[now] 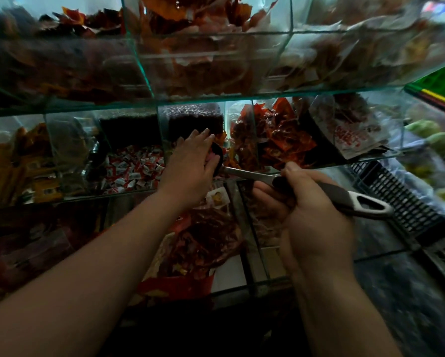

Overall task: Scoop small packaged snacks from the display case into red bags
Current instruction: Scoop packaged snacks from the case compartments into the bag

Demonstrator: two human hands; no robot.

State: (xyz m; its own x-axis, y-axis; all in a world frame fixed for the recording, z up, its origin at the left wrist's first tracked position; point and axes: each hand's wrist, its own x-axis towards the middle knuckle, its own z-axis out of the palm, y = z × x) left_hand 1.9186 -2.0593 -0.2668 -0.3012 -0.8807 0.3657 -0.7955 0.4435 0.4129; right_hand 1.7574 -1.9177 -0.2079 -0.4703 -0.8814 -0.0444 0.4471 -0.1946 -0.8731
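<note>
Scoop point(244, 174) at frame centre, its dark bowl right at the front lip of the middle shelf of the glass display case point(149, 81), metal shaft running down-right to a dark grip with a pale looped end. The right hand point(311, 215) is wrapped tight round that grip, thumb on top where shaft meets handle, fingers curled underneath. The left hand point(190, 161) reaches in from lower left, palm down, fingers stretched nearly straight and close together, laid over the bowl and hiding most of it; a bit of pinkish wrapping peeks out at the bowl's edge, too blurred to read. Just left, behind an upright glass divider, a heap of small red-and-white packaged snacks point(133, 168). To the right, crumpled red packets point(273, 140) fill the next compartment. Tight up there: the glass floor of the upper shelf hangs close above the left fingertips, dividers on both sides. More red packets point(203, 240) on the lower shelf beneath the wrists. Open room lies lower right, beside a black slatted crate point(396, 197) near green fruit point(422, 127).
</note>
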